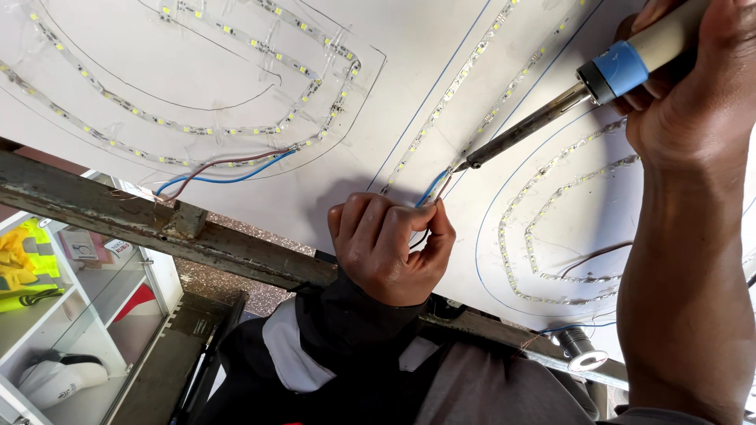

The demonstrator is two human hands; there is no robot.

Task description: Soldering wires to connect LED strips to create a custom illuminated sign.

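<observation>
Right hand: right hand (693, 86) is wrapped around a soldering iron (551, 110), its tip touching the near end of an LED strip (457, 86).
Left hand: left hand (390, 248) pinches a blue wire (429, 189) and a darker one at that joint.
Done: the far-left strips (197, 126) already carry a blue and brown wire pair (224, 169).
Left: this joint seems unfinished.
Count: one iron, two wire pairs visible; white board (394, 47) holds several strip outlines.
</observation>
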